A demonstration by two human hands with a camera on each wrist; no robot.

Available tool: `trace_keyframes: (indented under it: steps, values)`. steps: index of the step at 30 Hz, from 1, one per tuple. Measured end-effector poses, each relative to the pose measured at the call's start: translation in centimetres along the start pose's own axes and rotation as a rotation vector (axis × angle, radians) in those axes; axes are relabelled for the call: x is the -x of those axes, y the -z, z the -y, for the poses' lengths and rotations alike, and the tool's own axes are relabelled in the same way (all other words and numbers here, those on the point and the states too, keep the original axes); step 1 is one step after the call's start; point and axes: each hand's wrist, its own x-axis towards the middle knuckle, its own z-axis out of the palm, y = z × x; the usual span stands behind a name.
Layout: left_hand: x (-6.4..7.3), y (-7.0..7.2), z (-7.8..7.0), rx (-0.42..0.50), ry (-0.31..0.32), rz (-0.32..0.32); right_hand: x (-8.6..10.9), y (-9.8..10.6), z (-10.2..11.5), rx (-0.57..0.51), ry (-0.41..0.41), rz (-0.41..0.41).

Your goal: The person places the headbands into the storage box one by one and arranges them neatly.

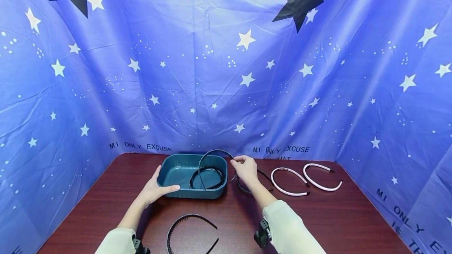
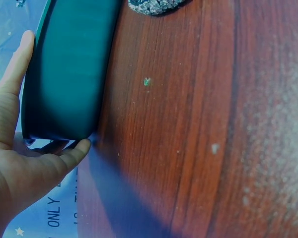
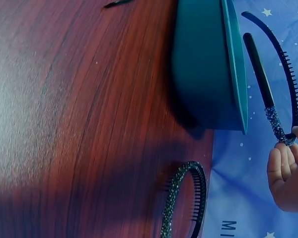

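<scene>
A teal basin (image 1: 194, 194) stands at the back of the table. My left hand (image 1: 155, 188) holds its left end, thumb along the front rim and fingers at the end wall; the left wrist view shows fingertips low on the teal wall. My right hand (image 1: 246, 169) pinches a black toothed headband (image 3: 272, 121) with glitter at its bend, its loop raised over the basin's right end. Inside the basin lies at least one black headband (image 1: 191, 176). On the table beneath my right hand is another dark glittery headband (image 3: 173, 196), partly hidden by the hand in the head view.
Two pale pink headbands (image 1: 273, 172) lie to the right, side by side. One more black headband (image 1: 169, 231) lies near the table's front edge. Blue star-printed cloth (image 1: 219, 69) hangs behind the dark red wooden table (image 1: 339, 218) and along its sides.
</scene>
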Motion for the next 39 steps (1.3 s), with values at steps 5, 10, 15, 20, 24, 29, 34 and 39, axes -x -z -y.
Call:
trace_keyframes:
  steps: [5, 10, 15, 20, 24, 29, 34, 39]
  values:
    - [0.0, 0.0, 0.1, -0.005, 0.0, 0.0, 0.0, -0.7, 0.1, -0.026, -0.008, -0.014]
    - [0.0, 0.0, 0.0, -0.002, -0.001, 0.001, 0.1, -1.3, 0.3, -0.052, -0.024, -0.035]
    - [0.1, 0.0, -0.2, 0.004, 0.0, 0.003, 0.2, -1.6, 0.4, -0.061, -0.031, -0.052]
    - [0.2, 0.1, -0.3, 0.001, 0.0, 0.006, 0.3, -2.0, 0.3, -0.056, -0.037, -0.064]
    - [0.0, 0.0, -0.1, 0.002, 0.001, 0.003, 0.2, -2.2, 0.2, -0.063, -0.048, -0.078]
    - [0.0, 0.0, 0.0, 0.007, 0.002, 0.004, 0.3, -2.4, 0.1, -0.074, -0.063, -0.088]
    - [0.1, 0.0, -0.1, 0.003, 0.005, 0.003, 0.3, -2.6, 0.1, -0.079, -0.07, -0.092]
    - [0.0, 0.0, -0.1, 0.002, 0.002, 0.002, 0.4, -2.9, 0.0, -0.08, -0.073, -0.109]
